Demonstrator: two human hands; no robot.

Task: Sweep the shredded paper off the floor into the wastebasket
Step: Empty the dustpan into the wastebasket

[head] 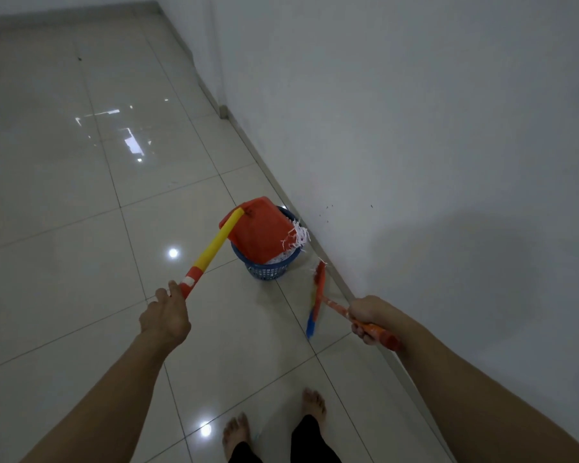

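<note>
The left hand [165, 315] grips the end of the dustpan [259, 232] handle, fingers curled round it, and holds the red pan tipped mouth-down over the blue basket [270, 269], which stands near the wall [432, 128]. The paper [296, 237] is spilling from the pan's right edge; white shreds already lie inside the basket, and a tuft hangs at the rim, close to going over the side

To do this step well, the pan's mouth should sit squarely inside the rim, so shifting it a little left and tilting it steeper would likely send the tuft in, not onto the floor [81, 195]. A gentle shake beats a jerk, since shreds are light and scatter

The right hand [365, 320] is clamped on the brush [318, 295] handle, the head hanging beside the basket and apart from it. It could flick the clinging shreds down

Around: glossy tiles with light glare, a skirting strip along the wall, small dark specks on the wall above the basket, and bare feet [274, 426] below. The basket sits tight to the wall, so little room remains on that side for the brush
</note>
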